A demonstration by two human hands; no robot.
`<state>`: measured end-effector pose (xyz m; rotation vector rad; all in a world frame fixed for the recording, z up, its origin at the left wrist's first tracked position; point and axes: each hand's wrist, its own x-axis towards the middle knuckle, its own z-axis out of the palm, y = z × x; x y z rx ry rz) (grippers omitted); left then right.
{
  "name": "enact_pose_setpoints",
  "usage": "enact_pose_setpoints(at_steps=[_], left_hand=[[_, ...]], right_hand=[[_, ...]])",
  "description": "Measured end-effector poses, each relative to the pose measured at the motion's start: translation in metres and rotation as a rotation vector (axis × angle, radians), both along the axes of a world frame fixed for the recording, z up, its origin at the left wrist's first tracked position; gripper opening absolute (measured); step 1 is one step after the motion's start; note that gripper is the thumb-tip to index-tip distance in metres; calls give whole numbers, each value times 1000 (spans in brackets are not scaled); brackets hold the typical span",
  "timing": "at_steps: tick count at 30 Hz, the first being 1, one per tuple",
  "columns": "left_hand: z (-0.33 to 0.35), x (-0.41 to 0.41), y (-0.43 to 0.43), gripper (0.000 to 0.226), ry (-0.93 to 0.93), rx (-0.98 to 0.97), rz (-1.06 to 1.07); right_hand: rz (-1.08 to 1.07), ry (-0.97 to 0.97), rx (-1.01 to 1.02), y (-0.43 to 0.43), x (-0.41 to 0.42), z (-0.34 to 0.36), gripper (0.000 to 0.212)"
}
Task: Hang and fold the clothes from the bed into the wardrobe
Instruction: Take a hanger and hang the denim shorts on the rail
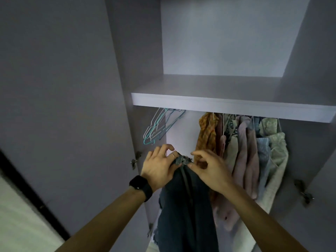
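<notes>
A dark blue garment point(183, 211) hangs down in front of the open wardrobe, bunched at its top. My left hand point(160, 166), with a black watch on the wrist, grips the bunched top from the left. From the right, my right hand point(209, 168) pinches the same bunched fabric with thumb and fingers. Several empty wire hangers point(160, 126) hang at the left, just under the shelf point(227, 106). Several hung clothes point(251, 153), orange, pink, blue and pale green, fill the right side. Any hanger inside the dark garment is hidden.
The wardrobe's left door point(63, 106) stands open beside my left arm, with a hinge point(135, 160) near my left hand. Another hinge point(303, 193) sits on the right side panel. The upper compartment point(221, 42) holds nothing I can see.
</notes>
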<state>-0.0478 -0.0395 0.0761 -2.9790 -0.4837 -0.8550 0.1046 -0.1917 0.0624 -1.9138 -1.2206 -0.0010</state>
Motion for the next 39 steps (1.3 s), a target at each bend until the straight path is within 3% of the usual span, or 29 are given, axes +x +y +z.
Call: enact_pose_setpoints(at_steps=[4, 11, 17, 22, 26, 31, 39], left_hand=[[7, -21, 44, 28, 36, 111, 138], [20, -31, 135, 40, 327, 333, 459], [11, -31, 184, 43, 320, 466, 560], [-20, -20, 213, 49, 331, 706, 587], [-29, -20, 224, 54, 283, 849, 604], [-32, -14, 224, 58, 248, 892, 610], [-37, -15, 225, 55, 282, 811, 587]], right_hand=[[-45, -55, -79, 45, -2, -1, 45], [-124, 37, -138, 147, 16, -11, 47], [-186, 106, -260, 247, 51, -40, 56], [-300, 212, -178, 319, 78, -85, 66], [-387, 311, 17, 354, 86, -109, 64], [-451, 359, 131, 378, 98, -121, 38], [-704, 330, 138, 349, 115, -78, 54]])
